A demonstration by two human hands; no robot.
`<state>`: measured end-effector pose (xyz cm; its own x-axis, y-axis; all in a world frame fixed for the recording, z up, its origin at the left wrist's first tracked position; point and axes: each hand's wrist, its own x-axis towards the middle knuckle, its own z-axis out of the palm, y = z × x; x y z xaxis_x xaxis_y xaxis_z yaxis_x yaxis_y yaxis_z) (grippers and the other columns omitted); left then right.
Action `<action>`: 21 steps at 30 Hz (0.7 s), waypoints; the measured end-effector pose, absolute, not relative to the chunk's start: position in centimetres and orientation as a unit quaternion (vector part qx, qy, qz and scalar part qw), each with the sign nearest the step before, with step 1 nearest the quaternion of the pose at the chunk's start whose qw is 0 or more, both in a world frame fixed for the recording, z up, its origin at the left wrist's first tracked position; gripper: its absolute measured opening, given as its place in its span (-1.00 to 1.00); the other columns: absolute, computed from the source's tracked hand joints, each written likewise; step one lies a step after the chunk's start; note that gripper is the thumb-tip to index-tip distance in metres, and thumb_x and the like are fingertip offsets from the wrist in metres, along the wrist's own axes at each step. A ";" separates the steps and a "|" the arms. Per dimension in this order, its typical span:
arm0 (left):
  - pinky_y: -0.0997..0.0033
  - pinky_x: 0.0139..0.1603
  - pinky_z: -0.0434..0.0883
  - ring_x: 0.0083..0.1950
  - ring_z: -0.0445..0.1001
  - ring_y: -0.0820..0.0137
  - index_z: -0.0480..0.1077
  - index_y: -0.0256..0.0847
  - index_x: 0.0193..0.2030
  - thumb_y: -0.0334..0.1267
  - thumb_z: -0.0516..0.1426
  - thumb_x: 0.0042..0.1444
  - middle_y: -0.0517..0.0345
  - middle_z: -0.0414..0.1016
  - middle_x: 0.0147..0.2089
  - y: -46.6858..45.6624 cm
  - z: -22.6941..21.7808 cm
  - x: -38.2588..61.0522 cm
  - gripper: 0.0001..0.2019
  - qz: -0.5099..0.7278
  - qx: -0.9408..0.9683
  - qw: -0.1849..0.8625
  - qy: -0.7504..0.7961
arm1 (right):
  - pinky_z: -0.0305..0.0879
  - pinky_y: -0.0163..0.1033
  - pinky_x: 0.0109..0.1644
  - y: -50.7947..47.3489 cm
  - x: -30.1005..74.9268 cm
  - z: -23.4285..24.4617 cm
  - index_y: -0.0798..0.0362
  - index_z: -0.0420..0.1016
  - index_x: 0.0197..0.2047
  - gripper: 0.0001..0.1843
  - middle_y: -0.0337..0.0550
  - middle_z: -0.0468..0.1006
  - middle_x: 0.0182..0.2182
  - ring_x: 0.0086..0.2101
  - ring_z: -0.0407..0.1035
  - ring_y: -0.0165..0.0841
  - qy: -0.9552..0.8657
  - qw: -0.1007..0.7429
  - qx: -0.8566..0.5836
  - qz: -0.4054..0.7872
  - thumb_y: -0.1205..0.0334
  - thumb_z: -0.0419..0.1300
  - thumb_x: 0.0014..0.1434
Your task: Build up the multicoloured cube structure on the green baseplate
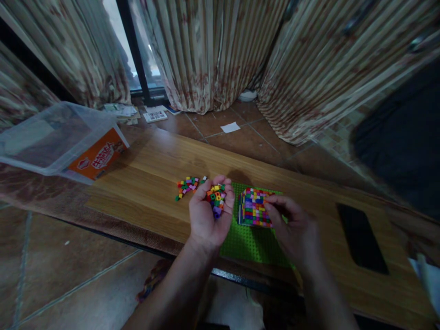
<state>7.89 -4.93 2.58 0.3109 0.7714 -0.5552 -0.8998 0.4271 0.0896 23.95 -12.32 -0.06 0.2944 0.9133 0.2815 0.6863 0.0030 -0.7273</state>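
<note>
My left hand point(208, 213) is cupped palm-up around a small heap of many-coloured little bricks point(216, 197). Right beside it a blocky, multicoloured brick structure point(253, 207) stands on a green studded baseplate point(248, 242). My right hand point(292, 229) is at the structure's right side, its fingers pinched together against the structure; whether they hold a brick is hidden. More loose coloured bricks point(187, 185) lie scattered on the wooden board point(144, 183) just left of my left hand.
A clear plastic box with an orange label point(63, 142) lies tipped at the board's far left. A black phone point(362, 238) lies flat at the right. Papers point(154, 114) and striped curtains point(213, 50) are beyond, on a tiled floor.
</note>
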 end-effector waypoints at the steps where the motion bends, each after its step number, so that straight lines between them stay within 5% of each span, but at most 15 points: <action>1: 0.68 -0.39 0.49 -0.43 0.47 0.56 0.48 -0.38 -0.42 -0.33 -0.03 0.28 0.00 0.49 -0.40 -4.9 2.6 7.9 -0.66 0.521 -0.119 0.801 0.269 | 0.44 -0.20 -0.17 -12.2 23.7 -0.1 -0.02 0.53 -0.19 -0.84 -0.18 0.61 -0.26 -0.27 0.51 -0.32 -0.595 0.398 -0.687 0.121 0.11 0.18 0.27; 12: 0.67 -0.39 0.50 -0.43 0.48 0.55 0.48 -0.39 -0.40 -0.34 -0.01 0.27 0.00 0.49 -0.39 -4.9 2.5 7.7 -0.69 0.520 -0.119 0.803 0.266 | 0.40 -0.15 -0.10 -10.8 22.7 -0.6 0.07 0.57 -0.24 -0.82 -0.06 0.57 -0.26 -0.23 0.45 -0.26 -0.685 0.315 -0.656 -0.045 0.25 0.14 0.30; 21: 0.68 -0.40 0.50 -0.43 0.48 0.55 0.48 -0.38 -0.40 -0.34 -0.01 0.27 0.01 0.49 -0.40 -4.9 2.4 7.7 -0.69 0.522 -0.114 0.803 0.264 | 0.41 -0.22 -0.21 -10.9 22.3 -0.8 0.04 0.57 -0.30 -0.91 -0.17 0.56 -0.34 -0.31 0.47 -0.34 -0.637 0.376 -0.673 -0.009 0.29 0.22 0.23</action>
<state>7.70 -4.92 2.37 0.3164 0.7782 -0.5425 -0.8985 0.4293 0.0917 22.28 -10.89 -0.77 0.1884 0.8507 0.4907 0.8639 0.0942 -0.4948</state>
